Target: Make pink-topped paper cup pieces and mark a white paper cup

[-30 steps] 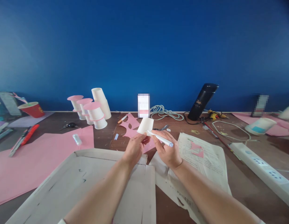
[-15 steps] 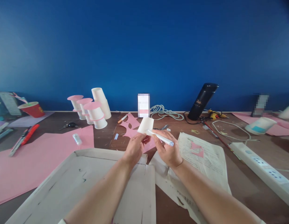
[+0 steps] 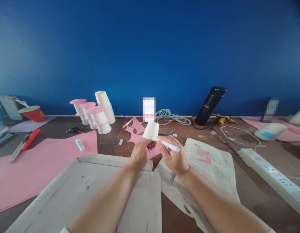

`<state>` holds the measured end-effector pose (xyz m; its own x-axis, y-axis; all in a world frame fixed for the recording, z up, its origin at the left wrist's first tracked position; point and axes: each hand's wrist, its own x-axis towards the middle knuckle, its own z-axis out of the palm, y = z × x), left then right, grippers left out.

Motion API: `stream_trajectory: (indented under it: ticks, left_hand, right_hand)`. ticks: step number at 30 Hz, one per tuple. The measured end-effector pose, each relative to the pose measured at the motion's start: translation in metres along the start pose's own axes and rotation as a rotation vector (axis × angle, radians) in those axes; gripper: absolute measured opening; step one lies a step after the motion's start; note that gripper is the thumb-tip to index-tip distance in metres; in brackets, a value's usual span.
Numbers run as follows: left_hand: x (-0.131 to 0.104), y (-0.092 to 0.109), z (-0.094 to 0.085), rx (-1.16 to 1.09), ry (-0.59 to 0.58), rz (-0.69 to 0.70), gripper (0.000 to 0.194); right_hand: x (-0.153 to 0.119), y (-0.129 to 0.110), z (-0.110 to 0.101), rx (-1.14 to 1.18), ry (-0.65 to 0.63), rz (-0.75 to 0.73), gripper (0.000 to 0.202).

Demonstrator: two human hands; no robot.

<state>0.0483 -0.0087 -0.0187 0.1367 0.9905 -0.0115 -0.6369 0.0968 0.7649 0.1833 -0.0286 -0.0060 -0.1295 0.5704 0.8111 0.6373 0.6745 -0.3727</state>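
My left hand point(image 3: 140, 151) is closed round the lower end of a small white paper cup point(image 3: 151, 130), tilted away from me above the middle of the table. My right hand point(image 3: 174, 155) grips a white marker pen point(image 3: 168, 144) with a blue end. The pen slants left, its tip at the cup's near edge by my left fingertips; whether it touches I cannot tell. Below the hands lies a cut pink paper piece point(image 3: 155, 151). Beyond them is a pink paper offcut point(image 3: 135, 130) with a hole, and a small blue cap point(image 3: 120, 142) lies beside it.
Cups with pink discs point(image 3: 96, 113) and stacked white cups point(image 3: 108, 111) stand at the back left. Pink sheets point(image 3: 55, 158) and a shallow cardboard lid point(image 3: 103, 191) lie in front. A black flask point(image 3: 210, 105), a power strip point(image 3: 268, 168) and a printed sheet point(image 3: 220, 168) are on the right.
The pen and my right hand have shifted very slightly. My left hand and the cup look nearly still.
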Motion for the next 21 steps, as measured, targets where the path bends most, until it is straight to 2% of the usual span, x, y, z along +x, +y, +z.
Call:
stream_trajectory:
  ticks: [6, 21]
  left_hand:
    - [0.0028, -0.0021, -0.0023, -0.026, -0.029, 0.006, 0.012]
    - [0.0021, -0.0021, -0.0012, -0.043, 0.002, -0.004, 0.013]
  right_hand:
    - [-0.0018, 0.0009, 0.0011, 0.005, -0.019, 0.009, 0.021]
    - [-0.0021, 0.0003, 0.002, 0.003, -0.023, 0.014, 0.021]
